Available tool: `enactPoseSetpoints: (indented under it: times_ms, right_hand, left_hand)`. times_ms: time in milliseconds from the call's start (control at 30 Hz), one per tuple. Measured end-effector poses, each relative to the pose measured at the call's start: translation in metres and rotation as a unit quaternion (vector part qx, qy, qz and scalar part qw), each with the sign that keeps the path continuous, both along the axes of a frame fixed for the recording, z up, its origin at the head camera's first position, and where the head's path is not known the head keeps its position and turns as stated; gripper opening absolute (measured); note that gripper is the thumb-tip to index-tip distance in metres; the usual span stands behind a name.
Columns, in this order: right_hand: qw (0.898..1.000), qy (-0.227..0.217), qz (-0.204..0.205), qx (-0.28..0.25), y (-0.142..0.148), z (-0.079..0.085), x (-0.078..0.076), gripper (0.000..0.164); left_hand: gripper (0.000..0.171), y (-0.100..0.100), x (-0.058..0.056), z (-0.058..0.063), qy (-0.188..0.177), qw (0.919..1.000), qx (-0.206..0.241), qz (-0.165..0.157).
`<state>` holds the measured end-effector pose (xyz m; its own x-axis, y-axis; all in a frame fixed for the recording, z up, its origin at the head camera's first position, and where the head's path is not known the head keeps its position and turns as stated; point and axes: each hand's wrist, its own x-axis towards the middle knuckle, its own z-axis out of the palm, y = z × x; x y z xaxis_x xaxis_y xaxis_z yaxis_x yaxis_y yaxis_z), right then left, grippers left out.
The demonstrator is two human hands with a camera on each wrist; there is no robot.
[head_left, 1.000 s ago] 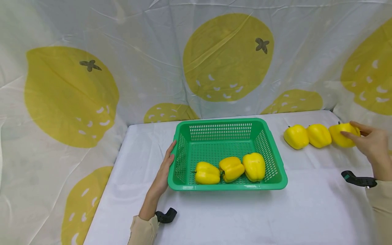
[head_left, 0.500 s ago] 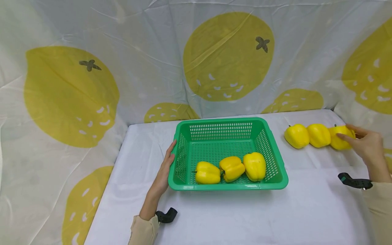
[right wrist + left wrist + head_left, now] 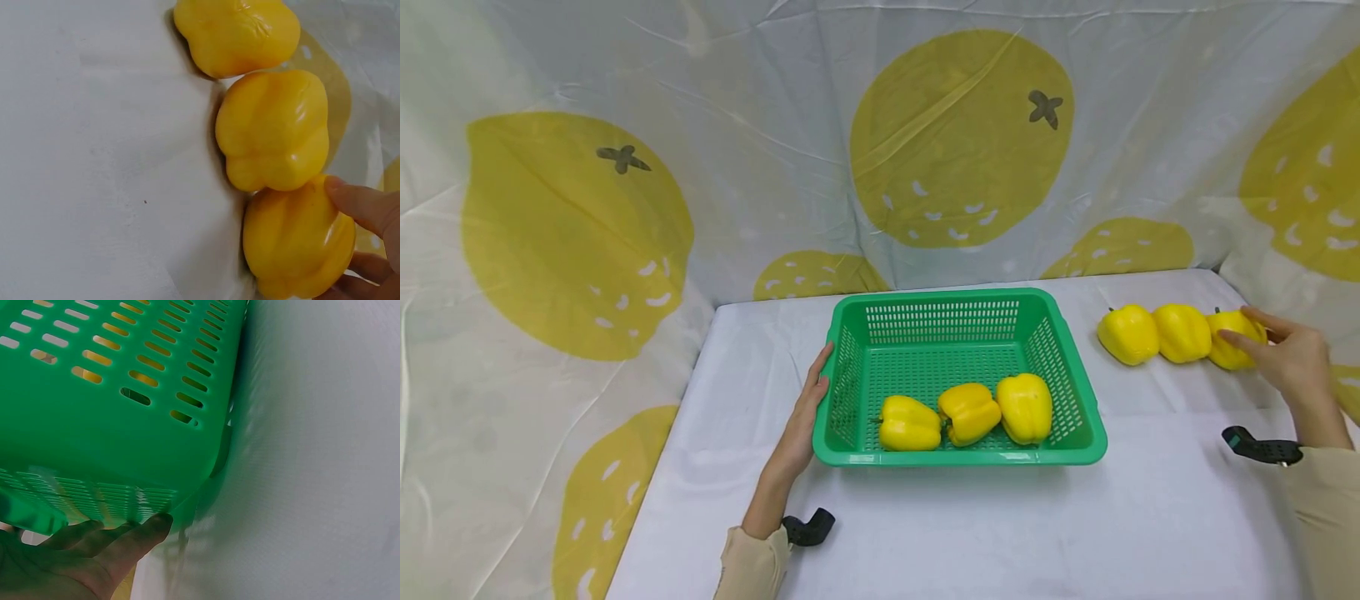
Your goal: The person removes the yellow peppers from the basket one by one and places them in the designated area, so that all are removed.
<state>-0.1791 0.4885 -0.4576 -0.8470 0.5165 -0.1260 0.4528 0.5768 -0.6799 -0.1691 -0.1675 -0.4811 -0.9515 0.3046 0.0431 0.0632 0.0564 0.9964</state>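
My right hand (image 3: 1292, 354) holds a yellow bell pepper (image 3: 1225, 337) between thumb and fingers at the right end of a row of peppers. In the right wrist view the held pepper (image 3: 297, 240) sits against the middle pepper (image 3: 275, 131), and the thumb lies on its upper side. A third pepper (image 3: 1129, 335) ends the row on the left. My left hand (image 3: 799, 421) rests with extended fingers along the left side of a green plastic basket (image 3: 958, 458). Its fingers (image 3: 140, 544) lie against the slotted wall in the left wrist view.
Three yellow bell peppers lie along the basket's near side; the middle one (image 3: 970, 414) is tilted. A white cloth covers the table (image 3: 955, 533). Behind it hangs a curtain (image 3: 760, 167) printed with lemons.
My right hand has moved left and slightly down with its bell pepper, bringing it against the middle pepper of the row. The left hand and basket have stayed in place.
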Motion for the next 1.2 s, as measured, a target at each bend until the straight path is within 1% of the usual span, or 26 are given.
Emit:
enactPoseSetpoints:
  times_ms: [167, 367, 467, 633, 700, 867, 1100, 1200]
  right_hand:
    - [1.0, 0.002, 0.005, 0.006, -0.001, -0.001, 0.0, 0.076]
    - [1.0, 0.007, 0.018, -0.001, -0.002, 0.0, 0.001, 0.08]
    - [0.999, 0.015, 0.027, 0.026, -0.006, 0.006, -0.001, 0.08]
    - [0.993, 0.057, 0.059, 0.08, -0.022, 0.027, -0.008, 0.077]
    - [0.991, 0.078, 0.073, 0.08, -0.031, 0.036, -0.012, 0.076]
    - [0.985, 0.115, 0.118, 0.055, -0.061, 0.056, -0.023, 0.077]
    - [0.975, 0.097, 0.197, 0.026, -0.103, 0.093, -0.032, 0.076]
    - [0.968, 0.106, 0.229, 0.0, -0.124, 0.108, -0.037, 0.072]
  left_hand:
    - [0.05, 0.0, -0.001, 0.0, 0.002, 1.0, -0.004, 0.003]
    - [0.05, 0.0, -0.001, 0.0, -0.002, 1.0, -0.004, 0.002]
    - [0.05, 0.0, -0.001, 0.0, -0.003, 1.0, -0.005, 0.002]
    - [0.05, 0.0, -0.001, 0.0, 0.0, 1.0, -0.006, 0.005]
    - [0.05, 0.0, -0.001, 0.0, 0.001, 1.0, -0.006, 0.005]
    - [0.05, 0.001, 0.0, 0.0, 0.004, 0.9999, -0.009, 0.008]
    - [0.05, 0.001, 0.0, -0.001, 0.004, 0.9999, -0.01, 0.009]
    - [0.05, 0.001, 0.0, -0.001, 0.0, 0.9999, -0.009, 0.01]
